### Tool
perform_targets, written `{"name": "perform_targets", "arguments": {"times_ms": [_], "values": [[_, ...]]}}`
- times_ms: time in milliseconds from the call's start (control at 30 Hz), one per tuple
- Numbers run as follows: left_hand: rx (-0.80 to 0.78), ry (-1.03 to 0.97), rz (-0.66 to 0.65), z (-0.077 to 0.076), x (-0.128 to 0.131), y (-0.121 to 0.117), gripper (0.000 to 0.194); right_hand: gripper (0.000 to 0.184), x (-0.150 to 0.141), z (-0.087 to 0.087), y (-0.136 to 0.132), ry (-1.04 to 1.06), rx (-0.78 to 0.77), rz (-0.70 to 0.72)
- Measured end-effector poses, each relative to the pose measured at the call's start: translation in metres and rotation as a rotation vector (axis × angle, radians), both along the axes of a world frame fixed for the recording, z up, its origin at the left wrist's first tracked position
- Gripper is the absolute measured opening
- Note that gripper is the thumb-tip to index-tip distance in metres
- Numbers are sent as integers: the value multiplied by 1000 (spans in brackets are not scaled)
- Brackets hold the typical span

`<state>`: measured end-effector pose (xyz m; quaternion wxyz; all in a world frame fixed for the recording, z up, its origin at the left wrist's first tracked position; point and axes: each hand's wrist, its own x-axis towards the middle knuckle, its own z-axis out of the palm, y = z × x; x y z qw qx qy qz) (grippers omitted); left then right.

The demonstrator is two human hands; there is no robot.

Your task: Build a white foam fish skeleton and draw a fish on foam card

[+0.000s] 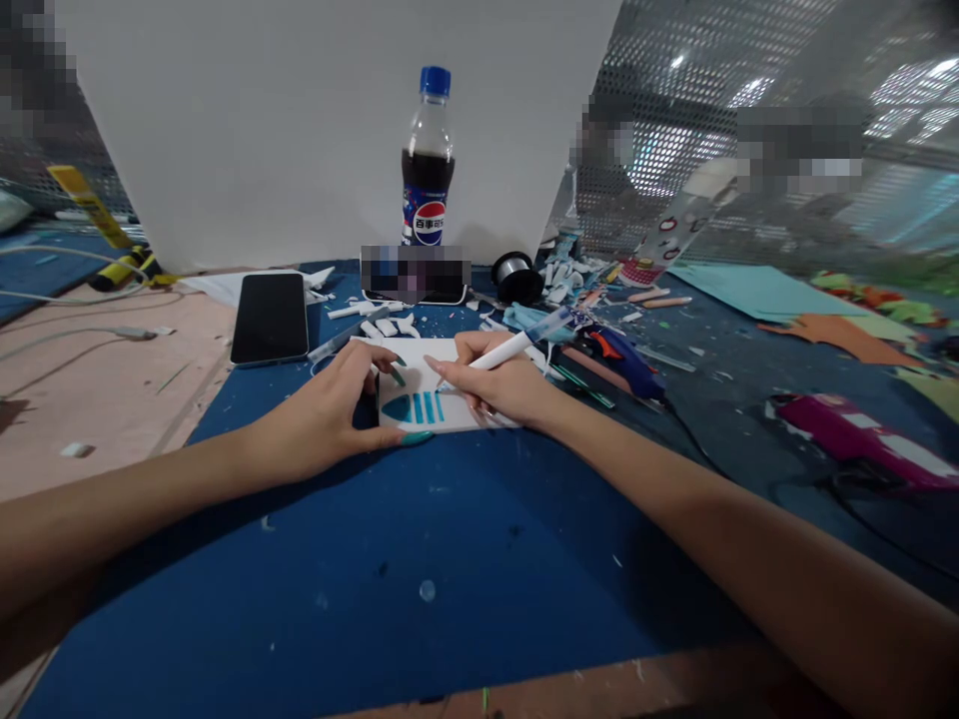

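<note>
A white board (454, 352) lies on the blue table mat, with a teal rounded tip shape and several teal stripes coloured on it. My left hand (337, 394), with green nails, steadies the board's left side, its thumb along the near edge and its fingers bent over the top. In my right hand (513, 379) is a white marker (494, 352), gripped like a pen and slanting up to the right. The marker's tip meets the board beside the rightmost stripe. The heel of my right hand rests at the board's right end.
A cola bottle (429, 190) stands behind a propped phone (415, 275). A dark phone (271, 318) lies left. To the right are a wire spool (516, 277), white scraps, a blue glue gun (625, 361) with its cord, and a magenta tool (861, 439).
</note>
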<state>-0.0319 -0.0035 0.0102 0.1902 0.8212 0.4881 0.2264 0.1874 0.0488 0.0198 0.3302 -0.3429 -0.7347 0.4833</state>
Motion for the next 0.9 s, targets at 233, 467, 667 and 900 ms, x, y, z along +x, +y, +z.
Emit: {"name": "perform_targets", "arguments": {"times_ms": [233, 467, 667, 900], "values": [[-10, 5, -1, 1, 0, 1, 53, 41, -2, 5, -2, -46, -7, -25], [-13, -3, 32, 1, 2, -1, 57, 40, -1, 5, -1, -85, 16, -51], [-17, -5, 30, 2, 2, -1, 56, 41, -2, 6, -2, -72, 10, -66], [-18, -7, 17, 2, 1, -1, 56, 39, 1, 2, 1, -76, 58, -37]]}}
